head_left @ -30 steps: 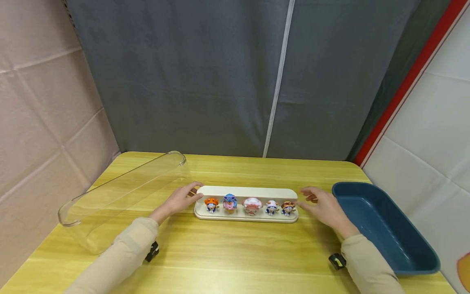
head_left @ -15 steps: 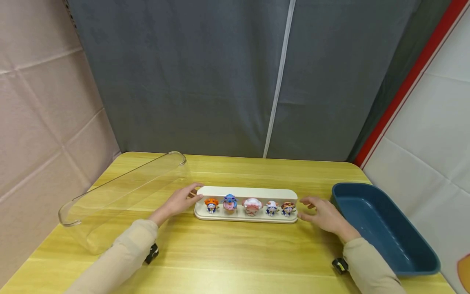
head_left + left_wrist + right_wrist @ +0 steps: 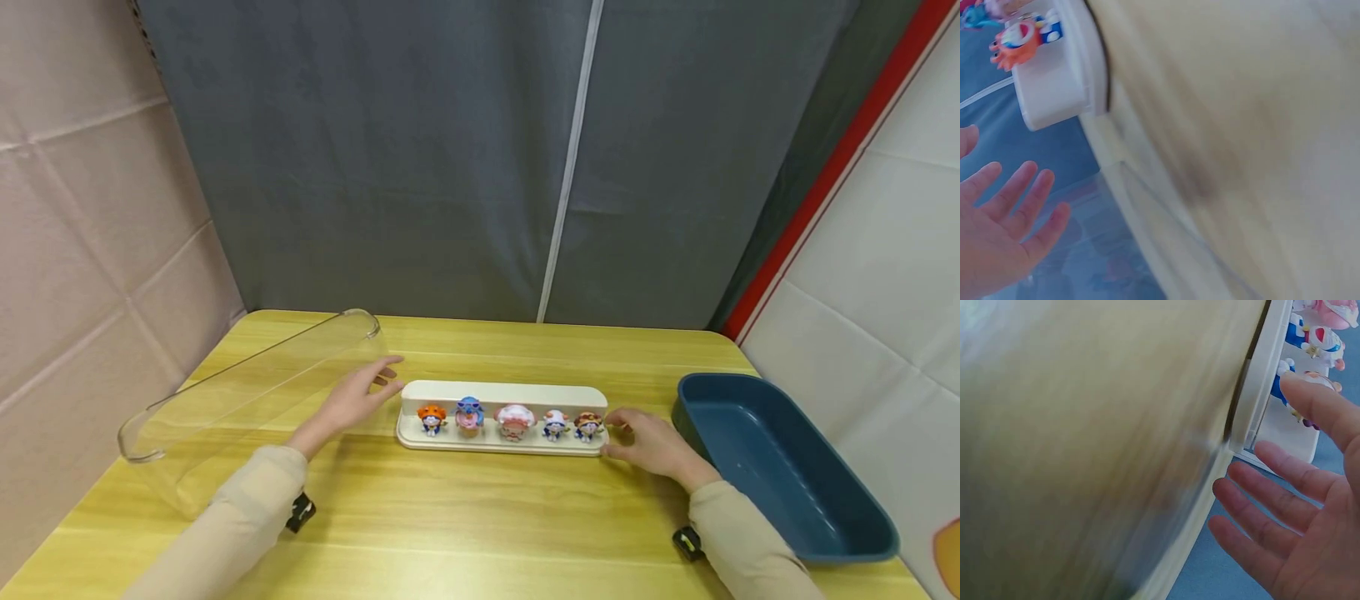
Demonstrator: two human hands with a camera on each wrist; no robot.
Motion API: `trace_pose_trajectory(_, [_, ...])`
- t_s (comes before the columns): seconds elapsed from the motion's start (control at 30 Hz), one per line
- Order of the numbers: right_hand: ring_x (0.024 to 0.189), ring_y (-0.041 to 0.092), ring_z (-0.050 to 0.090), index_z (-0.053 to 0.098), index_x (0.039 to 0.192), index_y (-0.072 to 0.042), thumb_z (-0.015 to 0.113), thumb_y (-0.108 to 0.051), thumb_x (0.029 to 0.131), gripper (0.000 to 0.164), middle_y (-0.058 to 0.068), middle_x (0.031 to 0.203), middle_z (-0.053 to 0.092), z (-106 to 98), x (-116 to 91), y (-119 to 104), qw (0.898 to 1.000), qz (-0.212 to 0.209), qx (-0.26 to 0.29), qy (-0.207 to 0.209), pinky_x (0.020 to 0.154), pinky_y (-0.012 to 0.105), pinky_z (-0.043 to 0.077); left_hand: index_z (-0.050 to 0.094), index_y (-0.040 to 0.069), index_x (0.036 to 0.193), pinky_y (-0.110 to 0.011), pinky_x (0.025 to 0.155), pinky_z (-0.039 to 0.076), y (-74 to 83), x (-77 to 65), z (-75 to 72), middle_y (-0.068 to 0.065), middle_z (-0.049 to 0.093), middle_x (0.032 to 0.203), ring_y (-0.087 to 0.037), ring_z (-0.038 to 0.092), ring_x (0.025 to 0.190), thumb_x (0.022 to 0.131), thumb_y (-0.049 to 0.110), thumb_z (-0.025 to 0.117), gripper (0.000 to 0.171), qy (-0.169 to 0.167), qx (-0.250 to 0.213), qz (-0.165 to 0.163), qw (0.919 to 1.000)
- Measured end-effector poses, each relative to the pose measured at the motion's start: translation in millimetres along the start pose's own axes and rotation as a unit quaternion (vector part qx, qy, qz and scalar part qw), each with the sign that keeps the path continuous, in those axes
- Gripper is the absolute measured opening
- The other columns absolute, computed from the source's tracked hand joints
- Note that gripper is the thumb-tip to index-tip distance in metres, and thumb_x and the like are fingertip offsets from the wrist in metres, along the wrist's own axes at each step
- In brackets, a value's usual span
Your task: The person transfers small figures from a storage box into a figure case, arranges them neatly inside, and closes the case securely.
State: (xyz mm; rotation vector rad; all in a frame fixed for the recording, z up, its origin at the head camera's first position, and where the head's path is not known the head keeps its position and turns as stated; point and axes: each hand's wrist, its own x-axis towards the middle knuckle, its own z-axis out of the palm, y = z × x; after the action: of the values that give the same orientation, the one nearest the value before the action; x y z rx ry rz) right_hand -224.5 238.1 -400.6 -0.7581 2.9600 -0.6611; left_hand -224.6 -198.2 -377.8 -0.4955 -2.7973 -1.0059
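Note:
A white display stand [image 3: 504, 390] lies across the middle of the table with several small cartoon figurines in a row. Leftmost is an orange-hatted figurine [image 3: 432, 420], then a blue-and-pink one [image 3: 470, 416] and a larger white-and-pink one [image 3: 515, 422]. My left hand [image 3: 354, 398] hovers just off the stand's left end, fingers spread, nothing held. At the opposite end, my right hand [image 3: 654, 445] reaches its fingertips to the stand's edge, near the brown-hatted figurine [image 3: 588, 426]; whether they touch I cannot tell. The right wrist view shows its fingers [image 3: 1272, 500] fairly straight.
A clear curved plastic cover [image 3: 258, 375] lies slanted on the left, partly behind my left forearm. A deep blue basin [image 3: 765, 467] stands on the right, close beside my right hand. A grey curtain [image 3: 390, 167] hangs behind the wooden table [image 3: 480, 517].
My left hand has drawn back leftward from the stand's left end, its fingers spreading. My right hand has shifted slightly left and down to the right end. The stand and figurines have stayed put.

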Motion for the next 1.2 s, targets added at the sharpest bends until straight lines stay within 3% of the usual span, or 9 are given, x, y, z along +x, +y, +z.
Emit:
trace_pose_trajectory(0.2, [0.083,0.025,0.056,0.059,0.101,-0.003,0.072,-0.031,0.072,0.042,0.007,0.094,0.06,2,2,0,1.0,0.0,-0.006,-0.006,0.07,0.039,0.046,0.045,0.001,0.125,-0.048,0.081,0.042,10.0,0.1,-18.2,-0.019,0.055,0.108,-0.031,0.054,0.095,0.09,0.021,0.053,0.041,0.03,-0.017,0.036,0.9988])
trace_pose_trajectory(0.47, [0.08,0.023,0.054,0.059,0.098,-0.004,0.072,-0.03,0.073,0.038,0.006,0.09,0.059,3,3,-1,1.0,0.007,-0.019,-0.012,0.07,0.039,0.045,0.047,0.0,0.123,-0.048,0.079,0.042,24.5,-3.2,-44.3,-0.018,0.054,0.111,-0.029,0.052,0.098,0.09,0.022,0.053,0.04,0.077,-0.025,0.058,0.995])
trace_pose_trajectory(0.8, [0.076,0.019,0.052,0.058,0.095,-0.005,0.071,-0.03,0.073,0.036,0.004,0.086,0.058,4,5,-2,0.999,0.015,-0.031,-0.011,0.067,0.037,0.044,0.049,0.0,0.122,-0.051,0.081,0.038,27.5,-9.8,-70.1,-0.019,0.052,0.114,-0.033,0.046,0.104,0.088,0.019,0.055,0.039,0.134,0.043,0.082,0.9866])
trace_pose_trajectory(1.0, [0.075,0.018,0.052,0.058,0.095,-0.005,0.072,-0.03,0.073,0.036,0.003,0.085,0.057,4,5,-3,0.999,0.021,-0.033,-0.012,0.067,0.037,0.044,0.047,0.001,0.124,-0.054,0.086,0.033,22.4,-13.3,-83.6,-0.02,0.046,0.119,-0.038,0.041,0.108,0.087,0.025,0.057,0.045,0.132,0.114,0.057,0.983])
trace_pose_trajectory(1.2, [0.074,0.018,0.05,0.058,0.096,-0.005,0.071,-0.031,0.073,0.038,0.003,0.085,0.057,3,4,-4,0.999,0.024,-0.035,-0.016,0.067,0.037,0.044,0.037,0.004,0.131,-0.063,0.082,0.026,21.3,-26.1,-100.5,-0.025,0.034,0.128,-0.046,0.03,0.113,0.083,0.042,0.057,0.064,0.073,0.196,-0.016,0.9777])
